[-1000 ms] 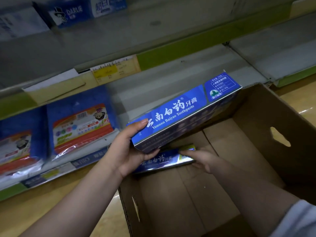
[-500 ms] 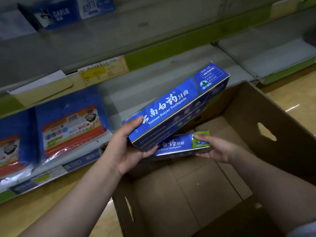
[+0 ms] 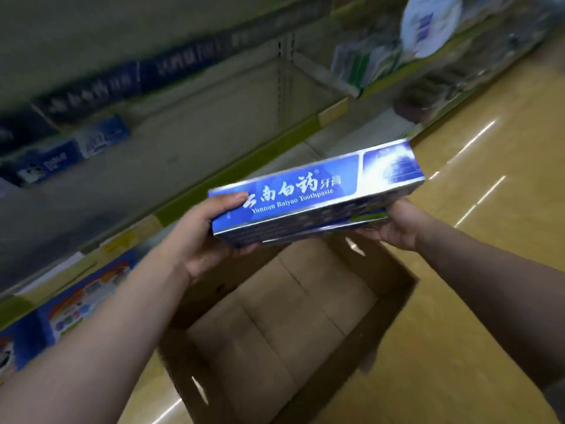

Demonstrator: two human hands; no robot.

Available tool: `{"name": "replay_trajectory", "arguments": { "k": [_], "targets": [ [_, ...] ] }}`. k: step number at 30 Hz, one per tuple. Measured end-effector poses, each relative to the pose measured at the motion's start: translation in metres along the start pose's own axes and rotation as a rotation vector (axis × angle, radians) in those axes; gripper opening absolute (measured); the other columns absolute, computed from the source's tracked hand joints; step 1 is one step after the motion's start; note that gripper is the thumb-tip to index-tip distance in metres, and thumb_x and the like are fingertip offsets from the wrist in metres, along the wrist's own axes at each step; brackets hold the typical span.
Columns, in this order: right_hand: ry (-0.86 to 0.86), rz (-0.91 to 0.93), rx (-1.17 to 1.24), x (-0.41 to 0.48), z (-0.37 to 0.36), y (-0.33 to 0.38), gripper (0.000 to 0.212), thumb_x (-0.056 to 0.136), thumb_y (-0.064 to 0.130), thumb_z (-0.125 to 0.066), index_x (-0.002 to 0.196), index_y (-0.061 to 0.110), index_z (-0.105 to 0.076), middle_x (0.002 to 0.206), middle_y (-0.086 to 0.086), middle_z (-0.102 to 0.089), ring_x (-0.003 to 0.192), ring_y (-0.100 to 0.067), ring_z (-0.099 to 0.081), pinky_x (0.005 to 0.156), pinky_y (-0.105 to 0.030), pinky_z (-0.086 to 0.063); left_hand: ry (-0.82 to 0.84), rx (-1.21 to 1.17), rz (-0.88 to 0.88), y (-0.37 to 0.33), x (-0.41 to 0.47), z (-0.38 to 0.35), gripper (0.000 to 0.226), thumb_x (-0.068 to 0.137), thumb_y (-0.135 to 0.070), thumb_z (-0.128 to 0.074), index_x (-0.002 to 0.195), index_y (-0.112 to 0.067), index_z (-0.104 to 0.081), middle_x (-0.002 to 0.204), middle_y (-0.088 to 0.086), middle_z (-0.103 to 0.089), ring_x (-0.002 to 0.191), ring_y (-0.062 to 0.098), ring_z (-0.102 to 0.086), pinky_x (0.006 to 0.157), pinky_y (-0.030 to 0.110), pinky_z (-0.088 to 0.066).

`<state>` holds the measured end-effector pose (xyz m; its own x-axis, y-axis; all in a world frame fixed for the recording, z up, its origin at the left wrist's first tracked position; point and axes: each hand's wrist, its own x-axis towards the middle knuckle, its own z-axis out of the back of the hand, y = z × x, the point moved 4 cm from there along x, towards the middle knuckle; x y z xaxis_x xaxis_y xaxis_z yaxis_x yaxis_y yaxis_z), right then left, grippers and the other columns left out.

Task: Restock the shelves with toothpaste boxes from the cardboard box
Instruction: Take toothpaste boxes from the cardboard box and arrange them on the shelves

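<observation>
Two stacked toothpaste boxes (image 3: 315,197) are hanging over the cardboard box's (image 3: 397,298) far rim. We are gripping them: left hand (image 3: 201,237) thumb on top, right hand (image 3: 397,224) fingers curled under the other end. Aiming for the shelf (image 3: 214,142), we are wanting even squeeze, stack level.

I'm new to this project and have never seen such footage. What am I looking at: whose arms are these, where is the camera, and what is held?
There is no machine: a person wears one wide-angle camera on the head, so you look down along their own arms. The left hand and the right hand grip opposite ends of blue toothpaste boxes; a second box seems tucked under the top one. Below them an open cardboard box stands on the yellow floor. To the left run the store shelves, blurred.
</observation>
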<state>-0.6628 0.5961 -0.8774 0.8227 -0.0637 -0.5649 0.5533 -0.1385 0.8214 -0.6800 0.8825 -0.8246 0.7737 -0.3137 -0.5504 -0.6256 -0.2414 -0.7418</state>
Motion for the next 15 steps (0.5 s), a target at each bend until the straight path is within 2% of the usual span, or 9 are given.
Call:
{"name": "replay_trajectory", "arguments": {
  "k": [3,5,7,10,11,12,14,15],
  "targets": [
    [-0.067,0.065,0.040,-0.054,0.025,0.065,0.018,0.095,0.028,-0.050,0.105,0.018,-0.060,0.102,-0.008,-0.069,0.091,-0.023,-0.067,0.075,-0.035,-0.057,0.050,0.091,-0.039,-0.061,-0.024,-0.059,0.039,0.062,-0.035,-0.068,0.098,-0.020,-0.065,0.087,0.001,-0.073,0.077,0.017,-0.066,0.074,0.036,-0.047],
    [-0.119,0.095,0.095,-0.098,0.044,0.114,0.017,0.096,0.025,-0.047,0.104,0.020,-0.061,0.100,-0.006,-0.070,0.086,-0.021,-0.066,0.070,-0.033,-0.058,0.090,0.119,-0.033,-0.100,-0.049,-0.103,0.036,0.065,-0.036,-0.061,0.097,-0.019,-0.064,0.084,0.001,-0.072,0.072,0.015,-0.066,0.073,0.035,-0.048],
    [-0.164,0.115,0.136,-0.139,0.062,0.152,0.020,0.097,0.023,-0.042,0.098,0.023,-0.062,0.086,0.001,-0.074,0.077,-0.018,-0.067,0.066,-0.032,-0.058,0.133,0.109,-0.022,-0.128,-0.075,-0.141,0.032,0.064,-0.033,-0.063,0.093,-0.019,-0.067,0.082,0.002,-0.072,0.068,0.014,-0.065,0.069,0.031,-0.048],
    [-0.223,0.170,0.182,-0.224,0.084,0.227,0.023,0.097,0.024,-0.039,0.090,0.024,-0.061,0.072,0.006,-0.073,0.070,-0.015,-0.066,0.063,-0.031,-0.055,0.236,0.101,-0.035,-0.186,-0.135,-0.212,0.014,0.065,-0.023,-0.068,0.074,-0.013,-0.073,0.068,0.004,-0.070,0.052,0.012,-0.064,0.049,0.019,-0.048],
    [-0.245,0.190,0.173,-0.248,0.090,0.247,0.023,0.097,0.024,-0.040,0.089,0.023,-0.061,0.071,0.007,-0.073,0.070,-0.015,-0.066,0.063,-0.032,-0.054,0.251,0.097,-0.051,-0.201,-0.151,-0.230,0.015,0.065,-0.023,-0.066,0.071,-0.011,-0.073,0.065,0.005,-0.070,0.049,0.012,-0.063,0.044,0.016,-0.046],
    [-0.264,0.207,0.167,-0.267,0.093,0.260,0.022,0.097,0.023,-0.041,0.089,0.023,-0.062,0.072,0.006,-0.073,0.069,-0.015,-0.066,0.065,-0.033,-0.053,0.256,0.090,-0.075,-0.209,-0.163,-0.241,0.020,0.062,-0.021,-0.069,0.078,-0.009,-0.072,0.067,0.007,-0.071,0.051,0.013,-0.065,0.045,0.017,-0.047],
    [-0.286,0.244,0.147,-0.306,0.095,0.300,0.022,0.097,0.020,-0.042,0.089,0.022,-0.062,0.075,0.003,-0.073,0.065,-0.013,-0.067,0.070,-0.035,-0.050,0.253,0.084,-0.127,-0.241,-0.189,-0.268,0.051,0.054,-0.024,-0.075,0.099,-0.002,-0.067,0.083,0.012,-0.073,0.064,0.019,-0.069,0.056,0.023,-0.054],
    [-0.288,0.274,0.146,-0.323,0.098,0.326,0.022,0.097,0.019,-0.042,0.089,0.021,-0.063,0.076,0.001,-0.072,0.066,-0.014,-0.066,0.072,-0.036,-0.050,0.246,0.084,-0.153,-0.262,-0.201,-0.280,0.061,0.050,-0.026,-0.076,0.104,0.000,-0.065,0.088,0.014,-0.073,0.068,0.021,-0.069,0.060,0.026,-0.055]
  ]
}}
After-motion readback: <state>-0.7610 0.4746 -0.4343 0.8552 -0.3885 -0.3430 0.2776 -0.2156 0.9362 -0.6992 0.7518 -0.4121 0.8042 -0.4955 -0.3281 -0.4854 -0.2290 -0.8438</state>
